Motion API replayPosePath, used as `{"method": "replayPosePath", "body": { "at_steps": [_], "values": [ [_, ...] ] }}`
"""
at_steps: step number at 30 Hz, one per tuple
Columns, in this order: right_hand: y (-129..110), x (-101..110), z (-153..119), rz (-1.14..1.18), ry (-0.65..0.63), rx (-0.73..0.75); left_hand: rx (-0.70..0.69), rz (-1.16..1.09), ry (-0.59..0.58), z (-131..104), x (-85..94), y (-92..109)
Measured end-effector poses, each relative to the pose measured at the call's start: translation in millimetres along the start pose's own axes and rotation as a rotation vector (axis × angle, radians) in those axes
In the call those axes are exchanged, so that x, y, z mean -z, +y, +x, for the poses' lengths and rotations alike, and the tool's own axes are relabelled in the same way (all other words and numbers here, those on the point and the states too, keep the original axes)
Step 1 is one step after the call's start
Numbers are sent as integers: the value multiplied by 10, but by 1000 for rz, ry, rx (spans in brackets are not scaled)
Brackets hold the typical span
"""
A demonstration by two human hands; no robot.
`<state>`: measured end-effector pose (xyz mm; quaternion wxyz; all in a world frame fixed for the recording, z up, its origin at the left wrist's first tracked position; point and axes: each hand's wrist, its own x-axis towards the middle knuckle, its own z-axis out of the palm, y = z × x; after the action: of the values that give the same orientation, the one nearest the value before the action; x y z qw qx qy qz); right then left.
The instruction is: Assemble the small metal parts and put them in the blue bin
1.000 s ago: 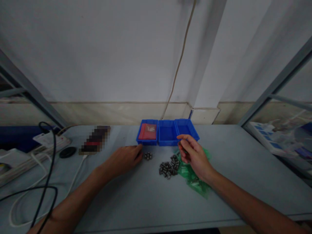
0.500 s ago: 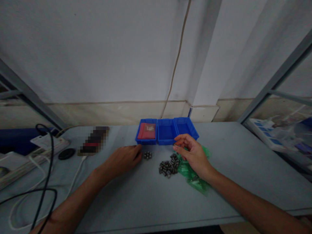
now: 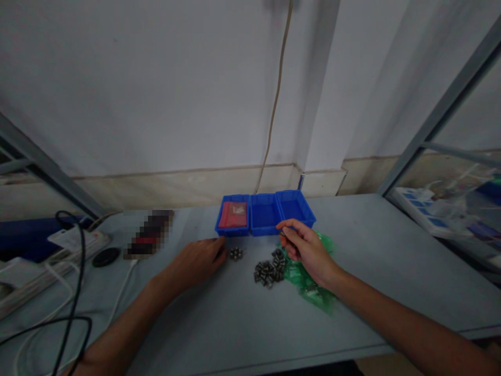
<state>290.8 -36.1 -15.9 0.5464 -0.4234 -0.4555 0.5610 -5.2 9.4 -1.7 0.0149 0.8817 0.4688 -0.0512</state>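
My right hand (image 3: 307, 248) is raised over a green plastic bag (image 3: 313, 292), thumb and forefinger pinching a small metal cylinder (image 3: 282, 233). To the left of the bag lies a loose pile of small metal cylinders (image 3: 268, 272). A smaller, tidy cluster of the same cylinders (image 3: 236, 254) stands on the table by my left hand (image 3: 203, 261). That hand rests on the table with its fingers curled together, and what they may hold is hidden.
Behind the hands are three blue bins: the left bin (image 3: 232, 233) has a red packet (image 3: 231, 215), beside the middle bin (image 3: 266, 209) and right bin (image 3: 294, 204). At left lie cables, a power strip (image 3: 58, 263), a black disc (image 3: 106, 257) and a blurred-out device (image 3: 151, 232).
My right hand has turned slightly, with the cylinder still in the pinch. My left hand stays beside the small cluster. The whole view has shifted a little.
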Motion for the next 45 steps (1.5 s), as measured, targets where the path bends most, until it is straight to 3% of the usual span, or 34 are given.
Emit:
{"method": "replayPosePath", "body": {
  "at_steps": [13, 30, 36, 45],
  "values": [
    [50, 52, 34, -307, 39, 217, 40, -35, -21, -12, 87, 58],
    [-10, -30, -15, -97, 34, 41, 44, -39, -32, -7, 98, 64],
    [6, -38, 5, 0, 93, -39, 58, -64, -33, -18, 135, 86],
    [-7, -23, 13, -19, 94, -14, 51, -44, -29, 7, 69, 41]
  ]
}}
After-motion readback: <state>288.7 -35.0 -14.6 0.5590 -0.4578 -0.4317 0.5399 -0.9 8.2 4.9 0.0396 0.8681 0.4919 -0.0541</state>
